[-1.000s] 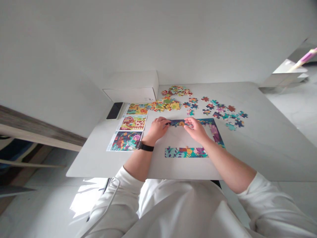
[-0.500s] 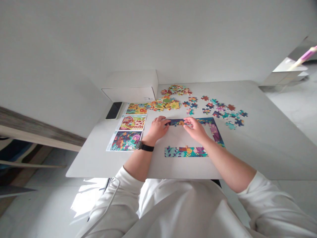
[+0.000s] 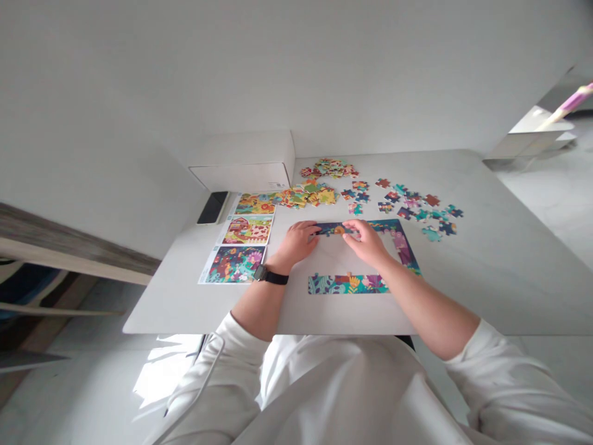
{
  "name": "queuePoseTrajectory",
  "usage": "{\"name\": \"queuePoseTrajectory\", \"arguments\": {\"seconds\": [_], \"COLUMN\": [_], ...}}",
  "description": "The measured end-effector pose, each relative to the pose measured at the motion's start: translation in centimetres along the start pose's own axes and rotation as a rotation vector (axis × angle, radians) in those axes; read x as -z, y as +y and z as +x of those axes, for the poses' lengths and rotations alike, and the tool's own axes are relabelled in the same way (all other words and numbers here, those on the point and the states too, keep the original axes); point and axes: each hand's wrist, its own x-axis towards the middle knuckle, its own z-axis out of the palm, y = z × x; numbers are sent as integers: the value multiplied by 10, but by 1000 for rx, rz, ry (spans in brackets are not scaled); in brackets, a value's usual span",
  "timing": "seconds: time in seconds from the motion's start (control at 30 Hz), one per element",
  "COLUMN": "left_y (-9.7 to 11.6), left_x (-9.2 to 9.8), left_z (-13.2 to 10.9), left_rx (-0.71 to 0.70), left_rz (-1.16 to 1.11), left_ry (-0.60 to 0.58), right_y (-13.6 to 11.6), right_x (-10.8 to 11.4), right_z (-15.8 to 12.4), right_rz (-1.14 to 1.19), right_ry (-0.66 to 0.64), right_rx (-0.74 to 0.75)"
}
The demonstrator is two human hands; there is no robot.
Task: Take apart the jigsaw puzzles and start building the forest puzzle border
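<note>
A jigsaw puzzle border lies partly joined on the table, its dark blue top row (image 3: 328, 228) running between my hands. My left hand (image 3: 299, 242), with a black watch (image 3: 271, 275) on the wrist, has its fingers and thumb closed on the row's left end. On the same row, farther right, my right hand (image 3: 365, 241) straddles the strip with thumb and forefinger. Purple pieces form the right side (image 3: 402, 247). Nearer to me lies the joined bottom row (image 3: 340, 284), apart from the top row on the left; my right forearm hides part of its right end.
Loose blue, teal and brown pieces (image 3: 412, 203) are scattered at the back right. Yellow pieces (image 3: 319, 194) and a red-and-green pile (image 3: 331, 167) lie behind. Left are a picture sheet (image 3: 248, 230), a phone (image 3: 213, 207) and a white box (image 3: 243, 162) against the wall.
My left hand has shifted very slightly, its fingers lying a bit flatter at the row's left end. The right hand stays almost in place, and the puzzle rows look unmoved.
</note>
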Motion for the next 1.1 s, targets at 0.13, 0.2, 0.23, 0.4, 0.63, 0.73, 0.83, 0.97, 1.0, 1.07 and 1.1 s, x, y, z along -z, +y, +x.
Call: {"name": "queuePoseTrajectory", "arguments": {"seconds": [0.13,0.2,0.23,0.4,0.63,0.73,0.83,0.97,1.0,1.07,1.1], "left_y": [0,-1,-1,1,1,0,-1,-5,-7,-10,-11], "left_x": [-1,-1,-2,-3,-5,-6,-7,-11,-12,-14,-15], "left_z": [0,0,0,-2,-3,-3,-3,-1,-1,-1,-1], "left_rx": [7,6,8,10,22,0,-1,1,1,5,6], "left_rz": [25,30,31,26,74,85,99,93,89,87,84], "left_ry": [-1,-4,-5,-19,-45,-34,-34,-30,-25,-14,-10], "right_y": [-4,-5,-6,-2,24,40,52,57,57,54,52], "right_x": [8,12,15,41,98,113,114,106,104,101,100], "right_z": [1,0,0,-1,13,16,13,8,7,6,6], "right_rz": [-182,-271,-310,-398,-408,-404,-421,-503,-527,-570,-586], "right_ry": [40,24,10,-70,-135,-203,-263,-265,-263,-258,-252], "right_rx": [101,106,105,108,28,22,14,-3,-7,-12,-16]}}
